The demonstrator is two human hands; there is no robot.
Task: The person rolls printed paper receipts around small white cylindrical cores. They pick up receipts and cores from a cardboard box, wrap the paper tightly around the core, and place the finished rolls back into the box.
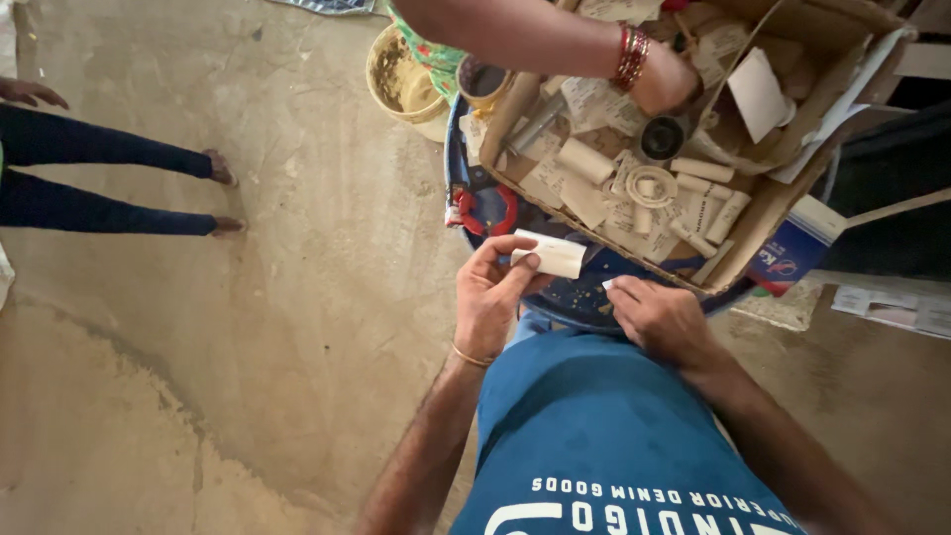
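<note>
The left hand (487,297) pinches one small white paper roll (551,254) between thumb and fingers, just above the blue drum (575,297). The right hand (662,319) rests beside it, its grip apparently narrow on a tiny white scrap; I cannot tell for sure. A light pinch near the roll's end would likely keep it from crushing. In the cardboard box (773,213), roughly ten more rolls lie loose. One other person's arm (555,35) reaches in, and one yellow bucket (401,84) stands on the floor (198,376).
</note>
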